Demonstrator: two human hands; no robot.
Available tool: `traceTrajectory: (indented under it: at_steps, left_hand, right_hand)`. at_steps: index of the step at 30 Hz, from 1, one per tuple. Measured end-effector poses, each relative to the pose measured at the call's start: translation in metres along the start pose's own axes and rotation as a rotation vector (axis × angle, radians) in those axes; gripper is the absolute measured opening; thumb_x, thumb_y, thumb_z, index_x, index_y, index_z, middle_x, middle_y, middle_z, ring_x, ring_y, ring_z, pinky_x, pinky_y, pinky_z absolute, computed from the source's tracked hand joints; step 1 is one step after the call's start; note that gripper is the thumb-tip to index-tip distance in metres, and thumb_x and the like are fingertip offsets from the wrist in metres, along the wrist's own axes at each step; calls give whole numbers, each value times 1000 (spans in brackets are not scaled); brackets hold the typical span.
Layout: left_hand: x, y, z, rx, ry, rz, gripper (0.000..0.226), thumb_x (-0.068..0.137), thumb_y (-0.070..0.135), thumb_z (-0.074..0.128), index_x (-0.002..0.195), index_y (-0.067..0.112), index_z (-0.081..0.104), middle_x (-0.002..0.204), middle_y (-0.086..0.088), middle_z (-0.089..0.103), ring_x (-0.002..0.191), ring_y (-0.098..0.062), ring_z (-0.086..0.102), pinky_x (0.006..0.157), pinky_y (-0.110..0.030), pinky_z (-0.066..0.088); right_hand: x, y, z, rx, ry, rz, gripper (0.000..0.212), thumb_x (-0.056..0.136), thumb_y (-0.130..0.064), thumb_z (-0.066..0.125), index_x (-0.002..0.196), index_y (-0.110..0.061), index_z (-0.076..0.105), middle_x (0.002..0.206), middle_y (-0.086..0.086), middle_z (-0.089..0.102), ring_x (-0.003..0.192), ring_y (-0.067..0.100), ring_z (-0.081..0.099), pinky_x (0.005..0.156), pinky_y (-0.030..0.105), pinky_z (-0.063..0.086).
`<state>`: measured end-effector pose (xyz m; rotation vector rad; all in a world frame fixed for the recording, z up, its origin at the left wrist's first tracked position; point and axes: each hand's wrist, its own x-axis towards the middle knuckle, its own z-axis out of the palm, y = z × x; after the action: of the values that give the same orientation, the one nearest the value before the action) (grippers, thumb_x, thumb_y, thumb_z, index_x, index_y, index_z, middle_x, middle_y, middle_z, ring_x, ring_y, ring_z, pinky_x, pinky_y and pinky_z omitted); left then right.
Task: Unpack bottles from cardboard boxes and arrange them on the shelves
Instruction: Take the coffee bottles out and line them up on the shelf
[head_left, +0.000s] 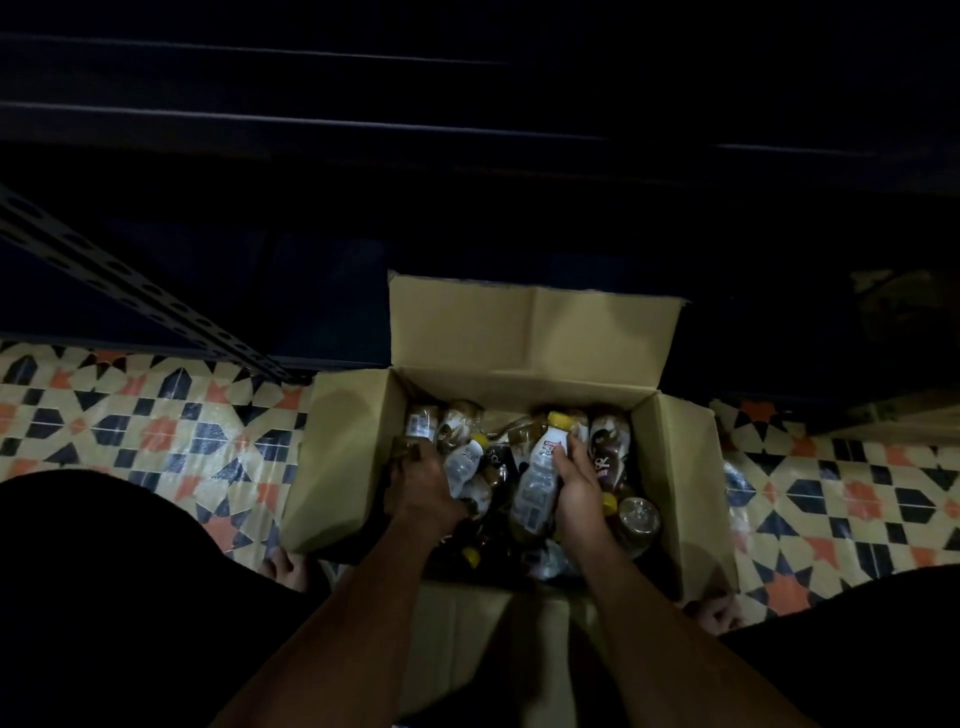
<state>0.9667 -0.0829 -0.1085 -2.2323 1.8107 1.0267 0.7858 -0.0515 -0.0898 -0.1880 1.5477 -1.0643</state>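
Observation:
An open cardboard box (535, 332) stands on the floor between my knees, its flaps spread out. Inside lie several small bottles with white and brown labels and yellow caps, jumbled together. My right hand (579, 483) grips a white-labelled bottle with a yellow cap (543, 470), lifted slightly above the pile. My left hand (421, 486) reaches into the left side of the box and curls round a dark bottle (408, 449), partly hidden. The shelves (363, 124) above are dark, only their edges showing.
A perforated metal shelf upright (135, 296) slants down at the left. The patterned tile floor (156, 426) spreads on both sides of the box. My bare feet show at the box's near corners. Another cardboard shape sits in the dark at far right (904, 312).

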Motion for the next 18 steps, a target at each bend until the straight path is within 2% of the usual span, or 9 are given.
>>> traceTrajectory:
  at_steps: [4,5,7,9,11,13,14,16,18]
  left_hand:
    - [-6,11,2,-301,80,-81,70,67,32,89,119,20,45,118,-9,62,106,-31,63,86,-39,53]
    - [-7,13,1,-361,84,-88,66,67,24,90,115,23,44,115,-6,63,105,-29,64,84,-37,52]
    - [-10,17,-5,-455,54,-58,72,64,17,89,119,27,44,117,-2,64,109,-26,64,89,-40,53]
    - [-15,21,-15,-523,47,0,74,60,31,87,126,28,52,118,3,66,108,-20,65,92,-45,56]
    - [-27,32,-34,-593,72,50,56,65,33,85,115,25,63,107,3,68,97,-10,68,85,-39,59]
    - [-44,49,-62,-697,91,77,36,69,12,84,97,22,65,93,5,67,80,4,66,72,-21,56]
    - [-53,59,-77,-736,91,90,35,68,7,83,92,23,63,88,4,69,77,3,67,70,-20,55]
    - [-74,76,-106,-805,47,104,34,66,11,80,94,23,64,88,2,73,82,-10,71,75,-36,60]
    - [-99,92,-142,-857,22,105,37,63,18,80,96,27,65,91,2,75,87,-19,73,78,-46,61]
  right_hand:
    - [5,-7,11,-10,-28,-12,29,106,-25,51,134,-32,50,132,3,56,117,25,56,109,48,43]
    - [5,-8,13,-7,-34,-10,26,105,-29,52,130,-36,49,134,3,56,119,25,56,111,49,42]
    - [0,-13,18,-51,-54,-46,28,99,-46,58,125,-39,52,139,0,58,123,21,57,113,50,41]
    - [-7,-23,20,-175,-112,-119,50,84,-57,71,124,-29,57,127,0,67,117,21,64,107,51,47]
    - [-20,-39,23,-280,-154,-214,44,82,-38,78,115,-18,58,109,2,73,106,22,69,96,48,54]
    - [-36,-60,26,-354,-161,-271,33,85,-20,79,109,-14,56,97,-1,73,94,16,70,86,41,56]
    - [-47,-73,28,-363,-164,-282,31,87,-14,78,108,-13,55,93,-3,71,89,11,69,81,35,55]
    - [-76,-101,34,-376,-160,-313,29,88,-7,75,108,-12,55,89,-7,69,80,3,66,72,22,52]
    - [-109,-132,40,-407,-141,-345,28,87,-5,74,104,-15,54,86,-6,67,74,0,64,65,19,49]
